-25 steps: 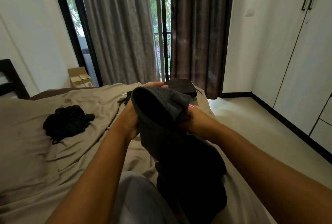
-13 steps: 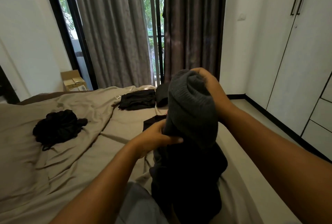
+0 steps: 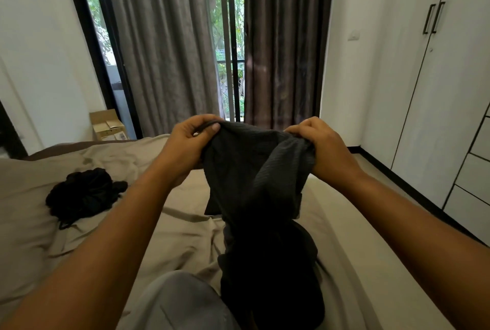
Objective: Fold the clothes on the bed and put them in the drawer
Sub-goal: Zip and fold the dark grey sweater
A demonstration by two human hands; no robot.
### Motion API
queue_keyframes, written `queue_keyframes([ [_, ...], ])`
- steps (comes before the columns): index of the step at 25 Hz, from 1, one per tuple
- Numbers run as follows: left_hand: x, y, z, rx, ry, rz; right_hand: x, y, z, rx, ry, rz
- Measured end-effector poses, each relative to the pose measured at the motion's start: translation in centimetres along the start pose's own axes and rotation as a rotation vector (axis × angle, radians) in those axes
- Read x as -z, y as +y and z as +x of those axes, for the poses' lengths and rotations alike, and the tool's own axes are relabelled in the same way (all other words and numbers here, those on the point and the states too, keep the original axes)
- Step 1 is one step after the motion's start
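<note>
The left hand (image 3: 185,144) has come up from the middle of the dark grey garment (image 3: 254,178) and the right hand (image 3: 326,146) has dropped, so both are now level, each at a top corner. The folded black clothes seen farther up the bed half a second ago are now hidden behind the raised cloth.

Both sets of fingers (image 3: 212,127) are curled tight on the garment's upper edge, with the thumb pinching on the left side and the knuckles bunched over gathered cloth on the right. Between them the edge is pulled into a shallow arc. The fabric is a ribbed, waffle-like knit. Below the fingers it hangs in a twisted column and pools, nearly black, against a grey-trousered knee (image 3: 180,300).

Under the fingers lies the bed (image 3: 185,237), its beige sheet soft and creased. Well left of the left fingers sits a crumpled black bundle (image 3: 82,193). Beyond the fingers hang pleated grey-brown curtains (image 3: 164,46), and well right of them are smooth white drawer fronts (image 3: 477,170).
</note>
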State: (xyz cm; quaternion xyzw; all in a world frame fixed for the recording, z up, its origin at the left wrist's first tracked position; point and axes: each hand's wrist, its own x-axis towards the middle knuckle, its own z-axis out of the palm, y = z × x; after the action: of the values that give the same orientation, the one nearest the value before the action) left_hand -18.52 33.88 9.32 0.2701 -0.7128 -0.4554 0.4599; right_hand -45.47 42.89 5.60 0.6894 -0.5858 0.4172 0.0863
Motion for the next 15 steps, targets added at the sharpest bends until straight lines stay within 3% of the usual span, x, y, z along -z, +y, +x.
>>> queue_keyframes([
  [2,0.7,1.0,0.5,0.008,0.004,-0.064,-0.6,-0.7,0.5,-0.140,-0.066,0.208],
  [3,0.9,1.5,0.6,0.006,0.003,-0.118,-1.0,-1.0,0.9,-0.209,-0.188,0.278],
  [5,1.4,2.3,0.9,0.021,-0.004,-0.216,-1.8,-1.5,1.3,-0.244,-0.372,0.192],
  [7,2.4,3.2,1.4,0.055,-0.035,-0.212,-1.9,-1.8,1.8,-0.258,-0.276,0.170],
  [9,4.1,3.7,1.9,0.076,-0.131,-0.054,-0.8,-2.7,2.9,-0.238,-0.091,0.207],
  [13,5.6,6.4,3.2,0.106,-0.316,0.570,3.9,-6.1,7.9,-0.063,0.157,0.075],
  [15,6.3,8.4,4.8,0.009,-0.308,0.846,6.9,-8.1,11.0,0.022,0.254,0.013],
])
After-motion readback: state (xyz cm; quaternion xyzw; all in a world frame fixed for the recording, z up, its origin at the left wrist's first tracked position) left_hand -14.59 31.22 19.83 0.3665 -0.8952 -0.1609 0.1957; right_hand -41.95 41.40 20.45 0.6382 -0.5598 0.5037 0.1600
